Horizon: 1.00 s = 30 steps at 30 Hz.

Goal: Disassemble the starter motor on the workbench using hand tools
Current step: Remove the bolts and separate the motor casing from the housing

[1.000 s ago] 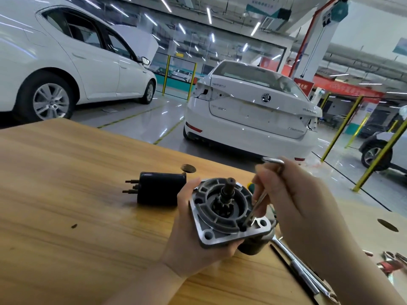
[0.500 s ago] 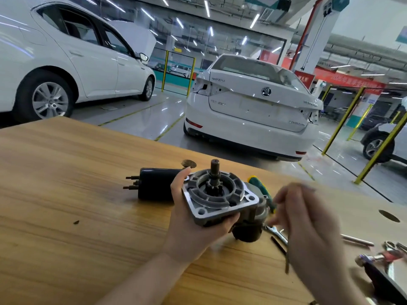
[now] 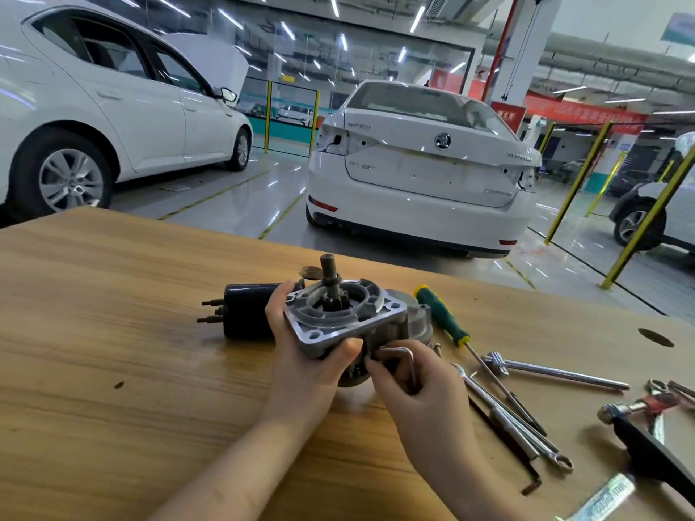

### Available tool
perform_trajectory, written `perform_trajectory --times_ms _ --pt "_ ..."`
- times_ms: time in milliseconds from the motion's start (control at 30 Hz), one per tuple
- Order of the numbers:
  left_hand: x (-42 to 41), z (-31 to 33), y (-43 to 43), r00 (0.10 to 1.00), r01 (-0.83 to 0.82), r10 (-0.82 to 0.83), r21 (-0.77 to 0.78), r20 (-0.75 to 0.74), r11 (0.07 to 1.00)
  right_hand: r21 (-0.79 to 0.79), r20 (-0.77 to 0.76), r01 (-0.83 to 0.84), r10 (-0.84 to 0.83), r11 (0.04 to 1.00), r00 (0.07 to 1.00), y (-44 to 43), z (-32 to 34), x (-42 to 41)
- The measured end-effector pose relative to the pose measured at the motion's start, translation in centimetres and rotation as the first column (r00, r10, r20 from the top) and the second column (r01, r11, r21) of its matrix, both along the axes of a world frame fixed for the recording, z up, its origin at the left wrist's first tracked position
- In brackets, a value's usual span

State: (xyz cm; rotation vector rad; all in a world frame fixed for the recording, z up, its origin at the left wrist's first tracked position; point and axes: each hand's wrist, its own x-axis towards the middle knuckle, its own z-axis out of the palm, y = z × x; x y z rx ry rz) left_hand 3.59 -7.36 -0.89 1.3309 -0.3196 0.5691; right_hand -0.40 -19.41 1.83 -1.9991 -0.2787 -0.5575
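The starter motor (image 3: 346,321) sits near the middle of the workbench (image 3: 113,332), raised a little off the wood. The left hand (image 3: 304,355) grips it, thumb curled over the near corner of its square aluminium flange and fingers wrapped around the left side. Its long axis stands nearly upright: the pinion shaft (image 3: 329,272) points up, leaning slightly toward the far edge, and the flange face is turned up to the camera. The motor's lower body is mostly hidden behind both hands.

The right hand (image 3: 417,392) is closed around an L-shaped hex key (image 3: 404,355). The key's short arm reaches toward the housing's near side, and its tip is lost between fingers and metal.

Just left of the motor lies a black solenoid (image 3: 248,314), its terminals pointing toward the left edge. Toward the right edge lie a green-handled screwdriver (image 3: 443,317), a chrome bar (image 3: 553,374), a wrench (image 3: 519,423) and a hammer (image 3: 658,445), the hammer cut off by the frame.

Beyond the far edge a white car (image 3: 421,174) carries a Skoda emblem (image 3: 442,141). Its boot lettering and the red banner's (image 3: 586,114) writing are too blurred to read.
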Motion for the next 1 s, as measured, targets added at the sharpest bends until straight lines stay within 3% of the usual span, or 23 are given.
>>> perform_trajectory --times_ms 167,467,667,867,1000 --pt "-0.2 0.0 0.1 1.000 0.009 -0.009 0.002 -0.019 1.000 -0.022 -0.021 -0.009 0.009 1.000 1.000 0.0 -0.1 -0.1" --pt "-0.5 0.3 -0.1 0.999 0.036 -0.036 -0.021 0.016 0.999 0.158 0.037 -0.064 0.059 0.985 0.998 1.2 1.8 -0.3" --pt "-0.6 0.5 -0.2 0.999 0.008 -0.009 0.023 0.038 1.000 0.361 -0.147 -0.117 0.181 0.925 0.973 1.1 2.4 -0.9" --pt "-0.5 0.3 -0.1 0.998 0.018 -0.022 0.063 0.059 0.998 0.627 -0.311 -0.097 0.362 0.773 0.879 0.3 2.7 -1.4" --pt "-0.4 0.2 -0.2 0.996 0.011 -0.019 0.089 0.088 0.996 0.641 -0.396 -0.085 0.423 0.763 0.815 -0.7 3.7 -1.5"
